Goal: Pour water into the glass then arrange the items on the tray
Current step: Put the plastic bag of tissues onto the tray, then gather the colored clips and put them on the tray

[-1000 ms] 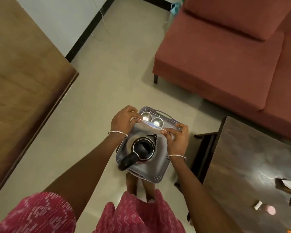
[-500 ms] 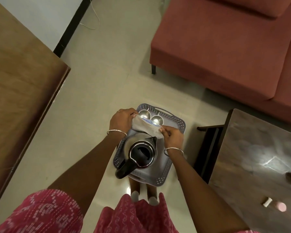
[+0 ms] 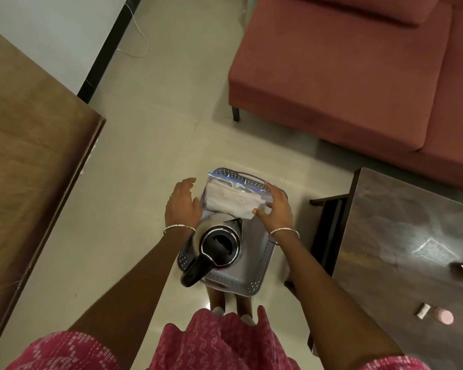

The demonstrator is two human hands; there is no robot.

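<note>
Where the pale floor runs between a brown wooden top (image 3: 32, 156) and a dark table (image 3: 412, 236), one grey perforated tray (image 3: 251, 284) sits just ahead of the person's two feet (image 3: 217, 300). Whatever carries it is hidden.

Tray contents:
- One steel kettle (image 3: 217, 244), upright at the near end, with its black handle toward the near left and its spout toward the far right. Its mouth shows only black, and no water level can be made out.
- One clear zip bag (image 3: 230, 196), lying across the far end with a blue seal strip along its far edge and something white and flat inside. What lies beneath the bag is hidden, so no glass can be located.

Hands: two.
- The left hand (image 3: 182, 204) hangs over the tray's left rim, just beside the bag. Its fingers are straight and close together and grip nothing.
- The right hand (image 3: 275, 206) is over the bag's right edge, fingers straight, thumb spread toward the near corner. Whether it touches the bag is unclear.
- One bangle on each wrist.

Dark table: one small white cylinder (image 3: 420, 311) and one pink round item (image 3: 443, 316), near each other. Further things are cut off at the right edge.

Beyond: one red sofa (image 3: 345, 76), partly out of frame.
</note>
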